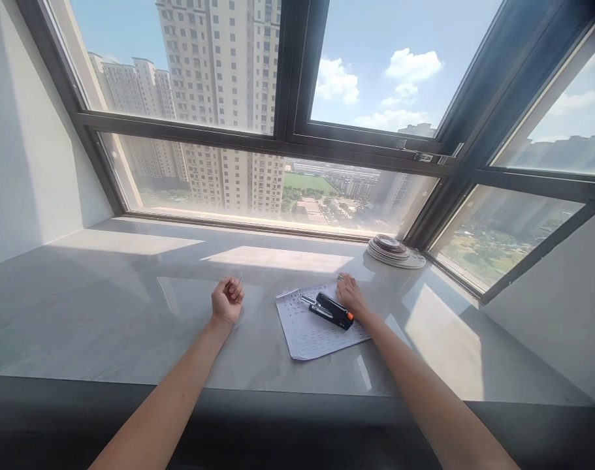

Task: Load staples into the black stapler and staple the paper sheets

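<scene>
My left hand point(227, 300) rests palm up on the sill with its fingers curled. A thin, short sliver point(241, 279) shows at its fingertips, too small to name. To the right lie printed paper sheets point(302, 339), slightly askew, with a black stapler point(332, 311) on top. The stapler has an orange part at one end, and a silver metal piece point(307, 299) juts from the other. My right hand point(349, 292) is just beyond the stapler, over the far edge of the sheets. Its fingers are bent together, and a small shiny bit point(340, 277) shows at the tips.
A stack of round, plate-like pieces point(392, 251) stands in the far right corner by the window. Dark window frames point(287, 140) border the pale stone sill point(106, 313). White walls point(566, 307) close both sides, and sunlight patches cross the sill.
</scene>
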`<state>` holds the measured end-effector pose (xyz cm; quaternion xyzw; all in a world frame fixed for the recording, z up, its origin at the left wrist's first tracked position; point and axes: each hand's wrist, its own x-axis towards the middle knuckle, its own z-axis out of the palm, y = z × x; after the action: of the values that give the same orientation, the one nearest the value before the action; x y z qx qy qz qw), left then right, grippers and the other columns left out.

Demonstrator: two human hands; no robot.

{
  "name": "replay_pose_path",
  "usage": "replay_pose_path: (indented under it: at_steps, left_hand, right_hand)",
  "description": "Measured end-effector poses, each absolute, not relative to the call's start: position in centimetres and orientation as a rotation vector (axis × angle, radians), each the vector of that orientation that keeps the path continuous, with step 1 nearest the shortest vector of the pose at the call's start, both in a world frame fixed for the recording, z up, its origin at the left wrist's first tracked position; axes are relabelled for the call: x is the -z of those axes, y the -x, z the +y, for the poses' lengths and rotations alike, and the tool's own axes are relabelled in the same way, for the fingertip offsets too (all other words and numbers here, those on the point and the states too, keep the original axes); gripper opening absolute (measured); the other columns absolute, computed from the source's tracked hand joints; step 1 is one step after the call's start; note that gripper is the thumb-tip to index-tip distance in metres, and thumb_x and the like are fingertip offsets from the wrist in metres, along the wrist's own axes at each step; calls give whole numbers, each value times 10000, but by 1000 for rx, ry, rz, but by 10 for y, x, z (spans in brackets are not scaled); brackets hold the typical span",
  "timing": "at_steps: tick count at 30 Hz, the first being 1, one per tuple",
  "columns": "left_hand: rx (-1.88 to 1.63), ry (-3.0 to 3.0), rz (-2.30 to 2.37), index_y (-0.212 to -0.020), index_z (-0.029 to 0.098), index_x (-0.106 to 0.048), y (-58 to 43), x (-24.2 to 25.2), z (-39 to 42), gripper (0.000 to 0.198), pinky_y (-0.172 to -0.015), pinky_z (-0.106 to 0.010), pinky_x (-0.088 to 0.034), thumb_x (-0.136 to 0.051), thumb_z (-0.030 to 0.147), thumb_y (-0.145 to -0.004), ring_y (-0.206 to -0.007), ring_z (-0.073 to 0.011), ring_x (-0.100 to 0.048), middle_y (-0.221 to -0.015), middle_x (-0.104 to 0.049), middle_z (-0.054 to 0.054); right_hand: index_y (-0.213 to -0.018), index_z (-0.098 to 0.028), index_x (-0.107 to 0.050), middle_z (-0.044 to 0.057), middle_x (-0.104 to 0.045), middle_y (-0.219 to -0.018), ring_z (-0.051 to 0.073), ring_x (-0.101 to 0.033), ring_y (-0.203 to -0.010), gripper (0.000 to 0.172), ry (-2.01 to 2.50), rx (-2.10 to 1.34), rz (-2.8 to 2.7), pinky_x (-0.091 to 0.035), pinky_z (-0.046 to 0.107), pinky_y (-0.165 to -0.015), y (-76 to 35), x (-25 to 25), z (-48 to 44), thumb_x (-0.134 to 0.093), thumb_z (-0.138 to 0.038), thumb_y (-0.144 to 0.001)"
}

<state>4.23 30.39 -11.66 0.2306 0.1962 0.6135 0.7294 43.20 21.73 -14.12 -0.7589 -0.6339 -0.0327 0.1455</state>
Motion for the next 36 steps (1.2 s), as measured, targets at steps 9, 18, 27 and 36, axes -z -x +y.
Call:
replay_pose_path:
  at_steps: [9,18,27,36]
  left_hand:
    - [-1372,-493,420,-654,188,-442,-42,113,306,263,-409,-231,-244,-673,200,-778,-435,-53,-299,-558,-311,75]
    - [-1656,-378,268,-702,191,-427,-4,102,308,211,-428,-208,-265,-617,153,-785,-438,-48,-309,-568,-329,79]
    - [-1678,-455,225,-695,200,-395,0,99,303,268,-428,-198,-262,-638,179,-807,-442,-50,-309,-573,-310,79]
    - [-1162,-1011,444,-755,182,-570,-41,104,290,257,-444,-214,-331,-672,375,-892,-476,-83,-401,-603,-452,45]
  right_hand:
    - [-1272,-103,-586,211,-288,-1650,346,-222,-1539,410,2242,-122,-1809,-166,623,-1212,-376,149,262,-279,-206,-1020]
    - [-1310,-223,-582,63,-315,-1662,309,-201,-1553,374,1946,-217,-1967,-171,700,-1198,-224,137,319,-324,-235,-1041]
    - [-1295,-170,-574,79,-237,-1690,288,-103,-1575,356,1805,-196,-2012,-101,667,-1224,-205,132,306,-335,-168,-1031]
    - [-1341,-67,-568,235,-336,-1621,354,-170,-1557,447,2235,-61,-1702,-221,655,-1172,-315,143,225,-312,-139,-981]
